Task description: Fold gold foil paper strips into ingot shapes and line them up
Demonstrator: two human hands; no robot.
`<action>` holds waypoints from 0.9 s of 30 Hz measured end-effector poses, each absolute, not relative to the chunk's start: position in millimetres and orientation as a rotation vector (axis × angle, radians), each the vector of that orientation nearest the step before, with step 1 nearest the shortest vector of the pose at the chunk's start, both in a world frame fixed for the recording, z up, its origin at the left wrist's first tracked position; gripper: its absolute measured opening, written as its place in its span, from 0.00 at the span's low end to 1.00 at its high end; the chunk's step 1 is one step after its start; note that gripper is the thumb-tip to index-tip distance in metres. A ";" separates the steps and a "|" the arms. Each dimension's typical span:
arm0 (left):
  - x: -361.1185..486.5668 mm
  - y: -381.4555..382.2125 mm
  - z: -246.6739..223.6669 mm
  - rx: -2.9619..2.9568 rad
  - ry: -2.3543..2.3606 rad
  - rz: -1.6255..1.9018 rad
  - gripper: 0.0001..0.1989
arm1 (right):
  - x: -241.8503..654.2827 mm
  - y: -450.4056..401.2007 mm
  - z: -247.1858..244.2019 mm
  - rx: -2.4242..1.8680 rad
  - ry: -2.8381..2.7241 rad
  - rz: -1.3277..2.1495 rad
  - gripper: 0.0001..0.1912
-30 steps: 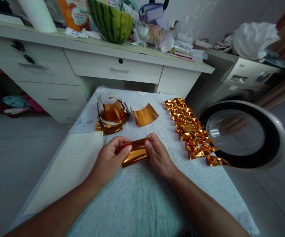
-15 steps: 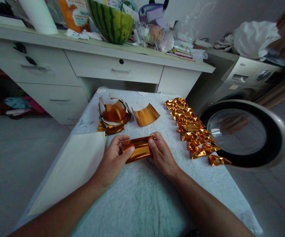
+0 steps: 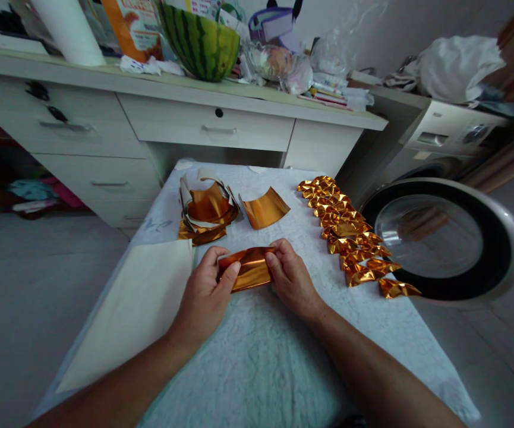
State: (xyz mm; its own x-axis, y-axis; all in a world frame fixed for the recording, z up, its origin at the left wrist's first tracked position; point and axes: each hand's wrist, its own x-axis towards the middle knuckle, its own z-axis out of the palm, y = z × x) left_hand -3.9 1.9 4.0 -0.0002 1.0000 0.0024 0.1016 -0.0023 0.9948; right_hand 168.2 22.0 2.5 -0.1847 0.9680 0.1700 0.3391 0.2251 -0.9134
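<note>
The foil piece (image 3: 253,270) looks super glossy, like smooth metallic foil, and the folded foil pieces (image 3: 346,229) are just as shiny but crinkly. Flat sheet (image 3: 136,309) is matt and papery, and the washer door's rim (image 3: 504,238) has a dull metallic look.

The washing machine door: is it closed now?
No, the round door hangs swung open beside the table, away from the washing machine.
</note>
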 end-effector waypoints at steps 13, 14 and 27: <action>-5.3 4.2 4.3 1.741 1.654 0.923 0.27 | 171.4 27.0 5.9 -1.503 -1.800 0.782 0.15; -5.5 4.5 3.5 1.769 1.661 0.905 0.26 | 171.3 27.1 6.8 -1.515 -1.814 0.771 0.15; -1.4 1.1 -4.3 2.416 1.476 0.865 0.21 | 179.3 36.8 8.5 -1.735 -1.926 0.681 0.14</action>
State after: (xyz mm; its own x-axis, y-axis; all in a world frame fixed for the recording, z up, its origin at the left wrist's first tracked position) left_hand -1.4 1.1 -4.3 0.3378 0.8596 0.3833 0.7543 -0.4908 0.4359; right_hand 179.3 36.8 8.5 -0.1010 0.9949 0.0083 0.7688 0.0833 -0.6340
